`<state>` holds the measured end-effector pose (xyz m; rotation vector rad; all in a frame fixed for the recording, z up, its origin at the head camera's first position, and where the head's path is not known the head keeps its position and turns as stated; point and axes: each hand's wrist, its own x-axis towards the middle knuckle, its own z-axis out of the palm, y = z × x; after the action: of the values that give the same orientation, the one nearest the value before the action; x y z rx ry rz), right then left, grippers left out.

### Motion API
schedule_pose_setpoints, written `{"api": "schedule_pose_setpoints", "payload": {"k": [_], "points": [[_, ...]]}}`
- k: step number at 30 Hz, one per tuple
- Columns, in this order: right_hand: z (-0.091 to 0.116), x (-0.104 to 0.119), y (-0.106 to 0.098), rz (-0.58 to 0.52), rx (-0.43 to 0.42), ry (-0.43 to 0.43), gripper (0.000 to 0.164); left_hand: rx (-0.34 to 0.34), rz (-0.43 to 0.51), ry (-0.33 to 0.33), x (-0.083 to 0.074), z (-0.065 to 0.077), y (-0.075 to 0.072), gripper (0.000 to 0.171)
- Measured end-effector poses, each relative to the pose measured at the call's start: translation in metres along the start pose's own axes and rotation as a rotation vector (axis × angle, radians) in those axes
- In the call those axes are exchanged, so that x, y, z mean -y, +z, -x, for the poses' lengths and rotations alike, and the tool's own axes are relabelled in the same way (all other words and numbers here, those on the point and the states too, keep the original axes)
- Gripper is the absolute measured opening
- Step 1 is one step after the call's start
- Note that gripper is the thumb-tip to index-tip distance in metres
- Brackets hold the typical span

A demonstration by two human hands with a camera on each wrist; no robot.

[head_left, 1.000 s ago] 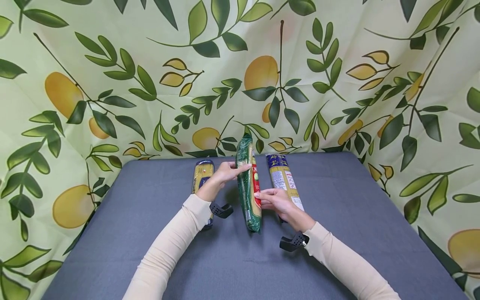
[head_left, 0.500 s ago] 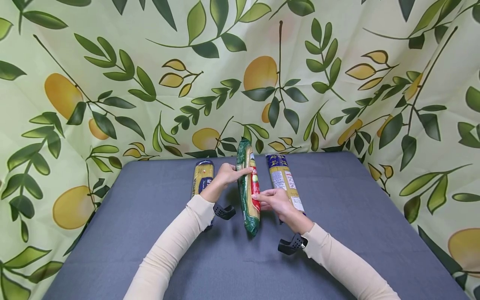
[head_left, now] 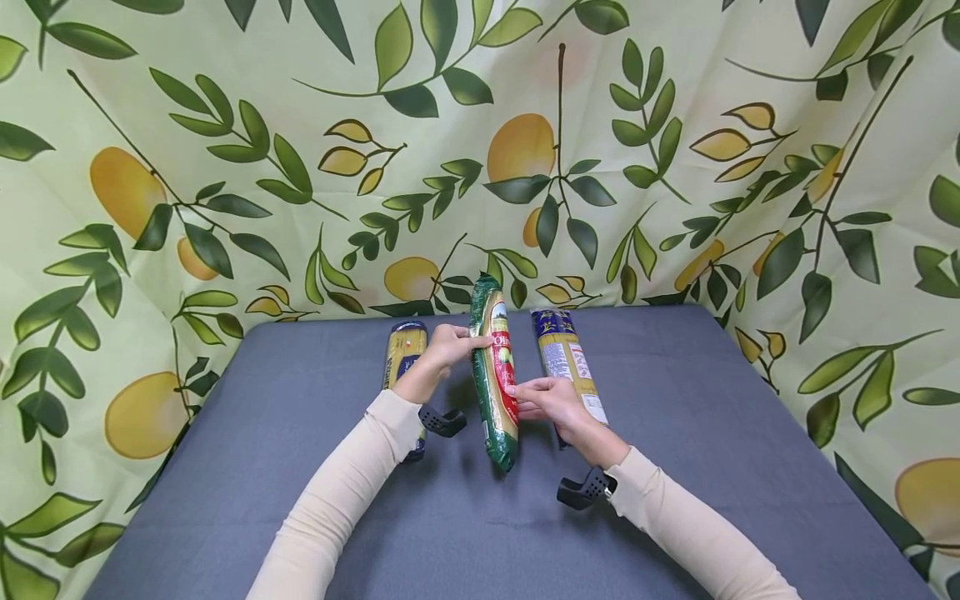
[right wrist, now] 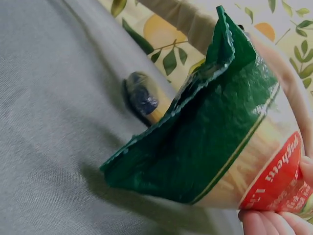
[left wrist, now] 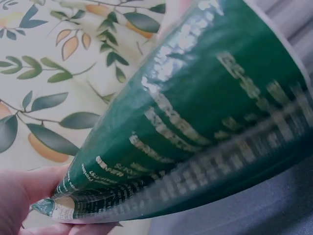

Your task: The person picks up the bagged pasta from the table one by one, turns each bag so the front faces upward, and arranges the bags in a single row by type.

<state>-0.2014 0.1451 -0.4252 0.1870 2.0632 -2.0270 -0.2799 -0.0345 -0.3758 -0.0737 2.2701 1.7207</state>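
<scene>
A green packet of spaghetti (head_left: 489, 392) with a red label is held up off the table, long side nearly upright in the head view. My left hand (head_left: 450, 346) grips its left edge above the middle, thumb across the front. Lower on the right edge, my right hand (head_left: 551, 404) pinches it between thumb and fingers. In the left wrist view the packet's green printed back (left wrist: 195, 112) fills much of the frame. The right wrist view shows its crimped green end (right wrist: 195, 132) and part of the spaghetti label (right wrist: 279, 176).
A blue and yellow pasta packet (head_left: 407, 342) lies left of the held one, partly behind the left arm. Another, with white text panels (head_left: 567, 358), lies to the right, partly behind the right hand. The grey-covered table (head_left: 480, 533) meets a leaf-patterned cloth (head_left: 450, 208) behind.
The green spaghetti packet has turned about its long axis, so more of its red front label faces the head camera. Both hands keep their hold and have shifted only slightly.
</scene>
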Motion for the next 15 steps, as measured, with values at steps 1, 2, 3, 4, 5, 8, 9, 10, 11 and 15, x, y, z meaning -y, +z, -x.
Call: {"api": "schedule_pose_setpoints", "payload": {"k": [1, 2, 3, 4, 5, 8, 9, 10, 11, 15], "points": [[0.000, 0.000, 0.000, -0.002, 0.007, 0.002, 0.038, 0.006, 0.015, -0.003, 0.001, -0.001, 0.000, 0.039], [0.000, -0.001, 0.000, -0.008, 0.013, 0.003, 0.038, 0.013, 0.030, -0.005, 0.002, -0.001, -0.001, 0.039], [0.001, -0.002, -0.001, -0.010, 0.024, 0.005, 0.038, 0.022, 0.048, 0.001, 0.002, -0.002, -0.001, 0.039], [0.001, -0.003, -0.001, -0.015, 0.036, 0.007, 0.039, 0.027, 0.067, 0.003, 0.003, -0.003, -0.001, 0.040], [0.001, -0.004, -0.002, -0.019, 0.048, 0.013, 0.040, 0.035, 0.087, 0.006, 0.004, -0.003, -0.002, 0.040], [0.000, -0.008, -0.003, -0.042, 0.097, 0.029, 0.045, 0.056, 0.140, 0.014, 0.007, -0.005, -0.003, 0.042], [-0.001, -0.009, -0.003, -0.048, 0.120, 0.031, 0.047, 0.063, 0.154, 0.016, 0.007, -0.005, -0.003, 0.042], [-0.001, -0.010, -0.004, -0.054, 0.141, 0.033, 0.048, 0.071, 0.166, 0.014, 0.007, -0.005, -0.003, 0.043], [-0.002, -0.011, -0.004, -0.062, 0.167, 0.032, 0.049, 0.080, 0.178, 0.016, 0.007, -0.005, -0.004, 0.043], [-0.006, -0.013, -0.003, -0.098, 0.267, 0.012, 0.052, 0.110, 0.210, 0.014, 0.006, -0.004, -0.005, 0.045]]}}
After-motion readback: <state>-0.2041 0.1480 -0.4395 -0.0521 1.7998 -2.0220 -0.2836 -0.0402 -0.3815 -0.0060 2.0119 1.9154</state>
